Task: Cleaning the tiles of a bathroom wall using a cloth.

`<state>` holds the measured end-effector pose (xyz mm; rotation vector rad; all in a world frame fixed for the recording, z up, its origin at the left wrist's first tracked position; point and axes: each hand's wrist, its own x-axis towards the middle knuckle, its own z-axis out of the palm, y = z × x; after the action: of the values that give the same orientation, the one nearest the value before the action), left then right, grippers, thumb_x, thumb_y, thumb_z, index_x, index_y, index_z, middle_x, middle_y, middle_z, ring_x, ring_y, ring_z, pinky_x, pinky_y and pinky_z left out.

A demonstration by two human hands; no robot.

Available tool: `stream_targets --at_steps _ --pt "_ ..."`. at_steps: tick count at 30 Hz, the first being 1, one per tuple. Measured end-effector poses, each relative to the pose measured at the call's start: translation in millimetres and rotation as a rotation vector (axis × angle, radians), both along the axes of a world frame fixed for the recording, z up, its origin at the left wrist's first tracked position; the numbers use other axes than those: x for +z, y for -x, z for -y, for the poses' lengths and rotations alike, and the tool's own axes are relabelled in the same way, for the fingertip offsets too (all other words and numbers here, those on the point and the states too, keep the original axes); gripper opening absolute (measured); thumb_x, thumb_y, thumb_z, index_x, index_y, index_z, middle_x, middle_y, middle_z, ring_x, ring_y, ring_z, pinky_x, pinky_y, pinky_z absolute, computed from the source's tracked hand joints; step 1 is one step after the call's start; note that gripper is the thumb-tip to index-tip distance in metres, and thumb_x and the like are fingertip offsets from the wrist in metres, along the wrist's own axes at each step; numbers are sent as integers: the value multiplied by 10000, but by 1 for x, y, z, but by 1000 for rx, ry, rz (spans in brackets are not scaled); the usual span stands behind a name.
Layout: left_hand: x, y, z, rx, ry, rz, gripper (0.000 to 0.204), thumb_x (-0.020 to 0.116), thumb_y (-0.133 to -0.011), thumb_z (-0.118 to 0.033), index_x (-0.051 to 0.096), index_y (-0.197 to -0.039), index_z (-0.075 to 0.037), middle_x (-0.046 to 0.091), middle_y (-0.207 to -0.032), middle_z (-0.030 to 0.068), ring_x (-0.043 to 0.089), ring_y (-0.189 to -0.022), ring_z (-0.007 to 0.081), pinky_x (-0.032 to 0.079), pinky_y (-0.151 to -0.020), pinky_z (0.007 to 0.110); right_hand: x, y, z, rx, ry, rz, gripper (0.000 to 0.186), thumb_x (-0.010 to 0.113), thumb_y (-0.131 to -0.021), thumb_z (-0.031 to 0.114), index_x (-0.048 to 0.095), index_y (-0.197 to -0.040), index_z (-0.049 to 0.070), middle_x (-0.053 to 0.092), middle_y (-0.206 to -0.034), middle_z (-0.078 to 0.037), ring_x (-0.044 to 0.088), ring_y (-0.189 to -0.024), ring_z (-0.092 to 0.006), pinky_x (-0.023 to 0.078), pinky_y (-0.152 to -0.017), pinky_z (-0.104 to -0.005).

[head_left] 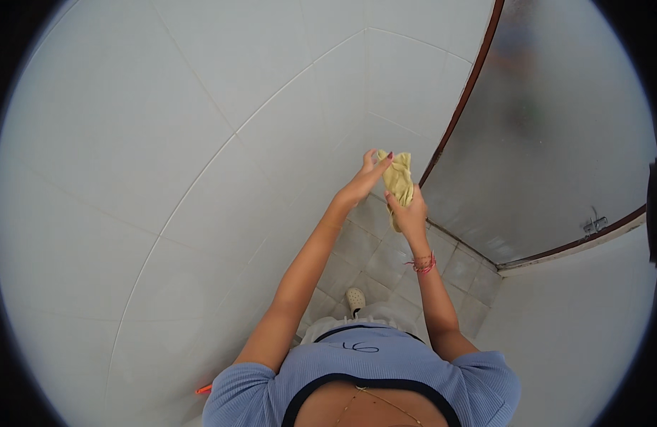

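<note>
A crumpled yellow cloth [397,179] is stretched between my two hands, in front of me at arm's length. My left hand [362,182] has its thumb, with a dark red nail, on the cloth's upper left corner, and its other fingers curve behind. Lower down, my right hand [411,214] grips the cloth with the thumb laid across its front. A little of the cloth hangs below the right hand. Red bracelets [424,263] circle my right wrist.
White tiled walls [179,178] rise at the left and ahead. A frosted door panel [535,142] with a brown frame and a small metal latch [595,225] stands at the right. Below are grey floor tiles [385,263] and a pale clog [355,300]. Something orange [204,389] is at lower left.
</note>
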<state>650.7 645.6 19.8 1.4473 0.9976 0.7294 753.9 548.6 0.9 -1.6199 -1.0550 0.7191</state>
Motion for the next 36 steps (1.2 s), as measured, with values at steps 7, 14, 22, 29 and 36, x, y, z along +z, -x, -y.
stream_targets --at_steps 7,14,22,29,36 --pt "48 38 51 66 -47 340 843 679 -784 -216 118 -1376 -2 383 -1283 201 411 -1181 257 341 -983 360 39 24 8 178 -315 -101 271 584 -823 132 510 -1047 -3 595 -917 -90 566 -839 -147 449 -734 -280" --pt "81 63 64 250 -161 401 712 692 -766 -136 273 -1321 11 478 -1189 143 470 -1113 211 397 -928 316 44 32 -8 416 -268 -436 243 566 -828 89 485 -1047 20 575 -985 -68 549 -916 -134 437 -781 -268" --pt "77 104 69 456 -142 615 417 568 -856 -115 414 -1220 18 542 -1096 88 504 -1031 134 442 -842 283 54 60 -16 568 -402 -268 236 594 -800 61 467 -993 14 614 -970 -74 602 -888 -175 466 -771 -294" --pt "73 137 87 444 -37 528 263 475 -908 -133 493 -1136 -2 597 -988 57 563 -881 93 442 -785 244 12 63 -47 1153 51 -973 561 604 -784 187 373 -1243 -39 537 -1138 -142 553 -1015 -197 452 -864 -328" --pt "102 183 122 568 -90 486 323 461 -918 -131 431 -1225 -35 572 -1048 88 554 -903 106 455 -773 255 7 133 -42 1217 1 -1441 510 534 -805 191 397 -1230 -55 527 -1165 -185 543 -1046 -262 437 -908 -384"
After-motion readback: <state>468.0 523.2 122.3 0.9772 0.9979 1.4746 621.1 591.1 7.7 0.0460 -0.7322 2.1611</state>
